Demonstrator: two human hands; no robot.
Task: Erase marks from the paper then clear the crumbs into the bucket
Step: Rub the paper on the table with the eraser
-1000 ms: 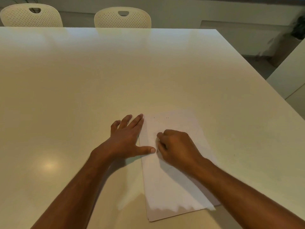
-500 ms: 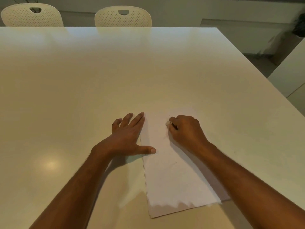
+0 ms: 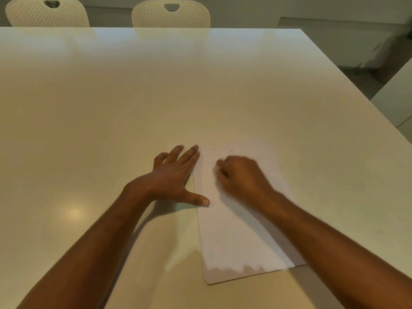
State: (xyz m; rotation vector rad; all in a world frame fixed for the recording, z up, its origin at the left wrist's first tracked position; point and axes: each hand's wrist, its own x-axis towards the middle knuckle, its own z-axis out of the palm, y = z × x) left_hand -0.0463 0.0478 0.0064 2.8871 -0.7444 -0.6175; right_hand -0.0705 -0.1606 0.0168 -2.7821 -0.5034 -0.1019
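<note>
Paper (image 3: 231,230) lies flat on the table (image 3: 111,97), near its front edge. Left hand (image 3: 171,179) flat, fingers spread, thumb on the paper's left edge. Right hand (image 3: 243,177) curled into a fist on the upper sheet, blurred; possibly pinching an eraser, cannot tell. Tiny dark marks (image 3: 231,150) just beyond the knuckles.

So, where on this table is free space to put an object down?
The table shows bare surface left of the left hand, across the far half up to the chairs, and right of the paper up to the table's right edge. It is crowded only near the front, where both hands, the right hand included, and forearms lie on the paper.
</note>
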